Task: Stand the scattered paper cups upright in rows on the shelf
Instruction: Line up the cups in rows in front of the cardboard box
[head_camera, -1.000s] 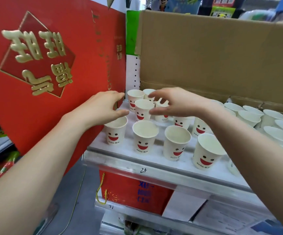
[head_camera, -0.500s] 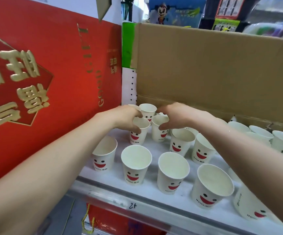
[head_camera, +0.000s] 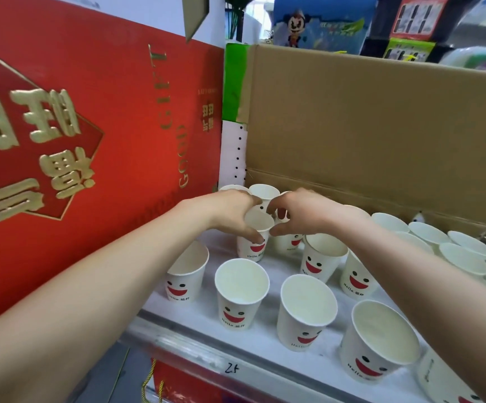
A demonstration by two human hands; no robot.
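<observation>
Several white paper cups with a red smile print stand upright on the white shelf [head_camera: 268, 349]. My left hand [head_camera: 230, 209] grips the rim of a second-row cup [head_camera: 254, 238], thumb on its front. My right hand [head_camera: 299, 212] curls round the neighbouring cup [head_camera: 289, 242], which it mostly hides. A front row runs from the left cup [head_camera: 185, 276] past the middle cups [head_camera: 240, 292] [head_camera: 305, 311] to a large near cup [head_camera: 378, 341]. Two more cups [head_camera: 265, 193] stand behind my hands at the back.
A tall red gift box [head_camera: 76, 146] walls the shelf's left side. A brown cardboard box [head_camera: 381, 135] stands behind the cups. More upright cups [head_camera: 462, 257] crowd the right end. The shelf's front rail [head_camera: 230, 365] carries a handwritten label.
Both hands have drawn closer together over the second row; the left hand now grips a cup's rim and the right closes on the cup beside it. The camera has moved nearer.
</observation>
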